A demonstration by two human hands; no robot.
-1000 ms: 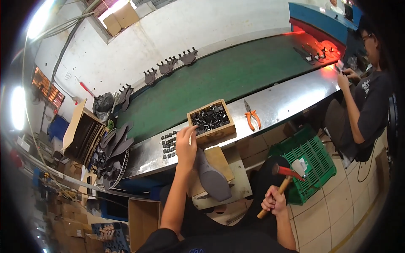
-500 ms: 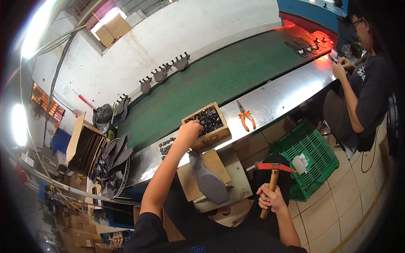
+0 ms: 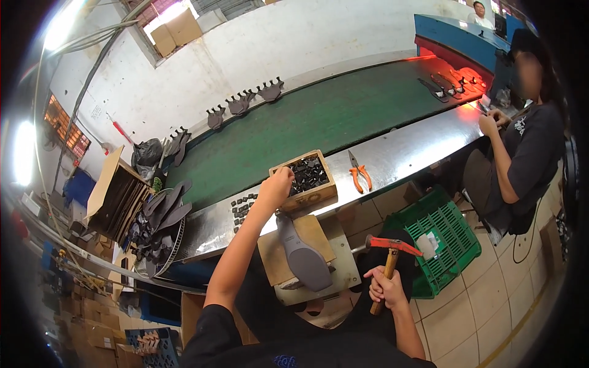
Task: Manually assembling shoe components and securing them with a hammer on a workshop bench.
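Note:
My left hand (image 3: 279, 185) is at the left end of a wooden box (image 3: 316, 199) filled with small black pieces (image 3: 308, 174). Its fingers are drawn together, and whatever they may hold is hidden. My right hand (image 3: 385, 287) grips the wooden handle of a hammer (image 3: 392, 246), whose red head points up. Between my arms a dark grey shoe sole (image 3: 307, 264) lies on a tan pad (image 3: 270, 262) over a metal block (image 3: 348, 281). Several loose black pieces (image 3: 240, 208) are spread on the metal ledge, left of the box.
Orange-handled pliers (image 3: 359, 174) lie on the metal ledge (image 3: 405, 144). Beyond it runs a green conveyor belt (image 3: 331, 113) with soles (image 3: 240, 104) along its far edge. A green crate (image 3: 451, 245) stands at right, near a seated co-worker (image 3: 521, 141). More soles fill a round basket (image 3: 178, 248) at left.
My left hand has drawn back slightly from the pieces to the box's left edge. The hammer in my right hand has shifted a little left. The view has tilted slightly.

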